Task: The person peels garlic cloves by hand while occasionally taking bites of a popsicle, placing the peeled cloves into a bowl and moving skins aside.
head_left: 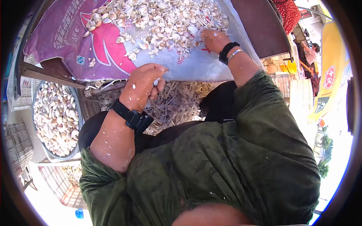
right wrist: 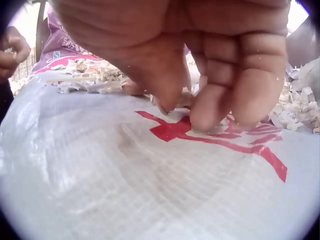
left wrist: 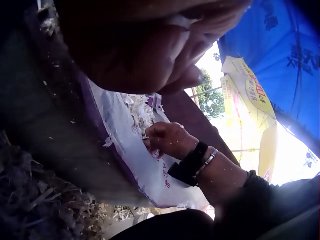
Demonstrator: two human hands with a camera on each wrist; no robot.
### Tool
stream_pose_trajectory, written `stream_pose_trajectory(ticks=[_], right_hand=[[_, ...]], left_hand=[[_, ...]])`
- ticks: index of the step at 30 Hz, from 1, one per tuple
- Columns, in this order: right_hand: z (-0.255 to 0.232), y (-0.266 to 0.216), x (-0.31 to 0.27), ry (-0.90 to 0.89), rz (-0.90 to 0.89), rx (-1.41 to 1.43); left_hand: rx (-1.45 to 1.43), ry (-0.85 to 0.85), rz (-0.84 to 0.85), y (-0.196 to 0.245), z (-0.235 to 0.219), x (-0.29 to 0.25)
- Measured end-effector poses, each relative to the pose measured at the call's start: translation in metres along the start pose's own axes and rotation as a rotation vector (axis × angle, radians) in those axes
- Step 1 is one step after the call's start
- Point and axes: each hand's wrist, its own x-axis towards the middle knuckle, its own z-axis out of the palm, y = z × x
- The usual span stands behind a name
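Peeled-looking and papery garlic cloves (head_left: 169, 22) lie heaped on a sheet of white and purple sacking (head_left: 211, 69). My left hand (head_left: 141, 84) is off the near edge of the sheet, fingers curled round a pale garlic clove (head_left: 156, 81); the left wrist view shows this hand dark and close (left wrist: 150, 45). At the heap's near right edge, my right hand (head_left: 215, 40) reaches down to the cloves. In the right wrist view the right hand (right wrist: 200, 55) has bent, slightly parted fingers touching the sheet beside red print; what lies beneath them is partly hidden.
A round tub (head_left: 80, 124) full of garlic cloves stands at the left, near plastic crates (head_left: 56, 180). Dry husks and stalks (head_left: 177, 101) cover the ground below the sheet's edge. Behind at the right are a yellow banner (head_left: 330, 67) and another person (head_left: 311, 54).
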Motion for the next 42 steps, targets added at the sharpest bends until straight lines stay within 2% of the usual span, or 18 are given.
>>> stream_pose_trajectory(ticks=[2, 3, 4, 6, 10, 14, 16, 18, 20, 24, 26, 28, 29, 30, 33, 36, 40, 42], right_hand=[[0.006, 0.013, 0.000, 0.013, 0.094, 0.517], [-0.018, -0.003, -0.016, -0.050, 0.285, 1.009], [-0.023, -0.011, -0.028, -0.051, 0.285, 1.009], [-0.028, -0.025, -0.048, -0.173, 0.069, 1.525], [-0.033, -0.075, -0.089, -0.315, -0.081, 1.674], [-0.034, -0.110, -0.117, -0.304, -0.058, 1.648], [-0.032, -0.117, -0.121, -0.219, -0.184, 1.407], [-0.031, -0.121, -0.129, -0.120, -0.176, 1.299], [-0.036, -0.129, -0.138, 0.340, -0.409, 0.693], [-0.037, -0.142, -0.154, 0.527, -0.470, 0.485], [-0.046, -0.135, -0.159, 0.482, -0.452, 0.560], [-0.060, -0.116, -0.156, 0.065, -0.557, 0.555], [-0.078, -0.107, -0.153, -0.030, -0.570, 0.389], [-0.063, -0.089, -0.138, -0.018, -0.411, 0.248], [-0.028, -0.043, -0.085, 0.377, -0.305, 0.181], [-0.011, -0.027, -0.042, 0.268, -0.265, 0.127], [0.025, -0.027, -0.008, 0.348, -0.230, 0.204], [0.024, -0.028, 0.000, 0.318, -0.088, 0.219]], left_hand=[[-0.003, -0.016, -0.005, -0.001, 0.003, 0.006], [-0.004, -0.033, -0.007, -0.002, 0.005, 0.009], [-0.004, -0.033, -0.008, -0.003, 0.008, 0.011], [-0.078, -0.030, -0.004, -0.004, 0.017, 0.014], [-0.257, -0.072, -0.057, -0.014, 0.027, 0.021], [-0.328, -0.212, -0.093, -0.020, 0.033, 0.020], [-0.254, -0.113, -0.081, -0.021, 0.036, 0.012], [-0.247, -0.103, -0.071, -0.028, 0.042, 0.005], [-0.243, -0.085, -0.055, -0.032, 0.045, 0.004], [-0.147, -0.032, -0.026, -0.030, 0.050, -0.006], [-0.146, -0.006, -0.008, -0.024, 0.042, -0.006], [-0.376, -0.122, 0.033, -0.017, 0.020, 0.000], [-0.381, -0.126, 0.032, -0.015, 0.017, 0.002], [-0.409, -0.110, 0.026, -0.013, 0.015, 0.001], [-0.456, -0.099, 0.024, -0.008, 0.007, 0.003], [-0.438, -0.197, 0.037, -0.014, -0.001, 0.013], [-0.416, -0.196, 0.022, -0.010, -0.004, 0.020], [-0.408, -0.159, 0.004, -0.013, 0.001, 0.025]])
